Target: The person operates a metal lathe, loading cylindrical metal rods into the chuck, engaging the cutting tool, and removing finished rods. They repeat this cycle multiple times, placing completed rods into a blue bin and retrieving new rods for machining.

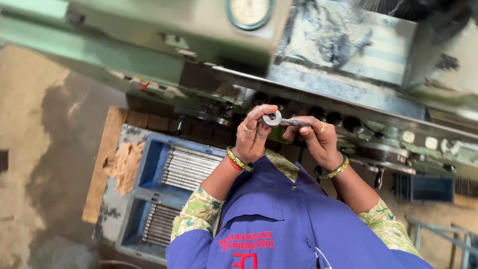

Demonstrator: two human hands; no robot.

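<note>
**Steel ring and rod, pinched at chest height**

Grey metal, first of all: a small round steel ring (272,119) with a dark centre hole, pinched between thumb and forefinger of the left hand (252,137), remaining fingers curled below. Seated on the end of a thin grey steel rod (295,122), or touching it; impossible to tell which from this view. Rod lying roughly level, far end gripped in the closed fingertips of the right hand (318,142). Both pieces held up in the air between the hands, just in front of the blue work jacket (294,224), resting on no surface.

Likely handling, as a judgement: ring compact, rigid and dense for its size, possibly slick with oil, so best taken by its outer rim as here. Rod stiff and light, prone to rolling or slipping through the fingers; a firm hold near the end, close to the ring, the safer grip.

Behind the hands, the front edge of a green machine (149,45) with a round dial gauge (249,12) and a row of dark knobs. Beside the left arm, a blue plastic crate (149,169) stacked with more thin steel rods (186,167), a second crate alongside it, and a tan rag (124,164) at the crate's outer edge.
</note>
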